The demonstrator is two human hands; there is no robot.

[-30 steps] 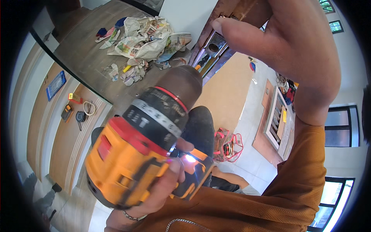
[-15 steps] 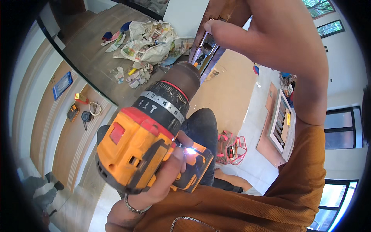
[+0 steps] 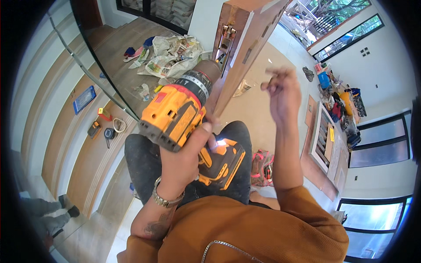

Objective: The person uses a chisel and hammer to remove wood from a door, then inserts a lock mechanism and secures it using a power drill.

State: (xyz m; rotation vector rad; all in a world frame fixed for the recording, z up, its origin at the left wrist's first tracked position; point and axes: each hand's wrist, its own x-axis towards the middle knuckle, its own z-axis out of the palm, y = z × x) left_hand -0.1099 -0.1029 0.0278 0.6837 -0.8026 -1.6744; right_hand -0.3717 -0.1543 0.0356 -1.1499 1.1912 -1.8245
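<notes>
My left hand (image 3: 182,164) grips the handle of a yellow and black cordless drill (image 3: 173,115); its small work light glows above the battery. The drill points up and away, its bit tip by a metal mortise lock (image 3: 224,46) set in the edge of a wooden door (image 3: 240,61). Whether the bit touches the lock I cannot tell. To the right of the door my right hand (image 3: 284,94) is raised, apart from door and drill. Its fingers are somewhat blurred, loosely bent and apart, and I see nothing in them.
Crumpled newspaper and a white sack (image 3: 173,57) lie on the floor beyond. Steps at left hold a tape measure (image 3: 109,133) and a blue pack (image 3: 84,100) beside a glass panel. A tool bag (image 3: 262,168) and a framed panel (image 3: 322,138) are at right. Another person's legs (image 3: 48,215) show lower left.
My right hand has come away from the door edge, moving down and right. The drill sits slightly farther from the view, still in my left hand, and more of the door shows.
</notes>
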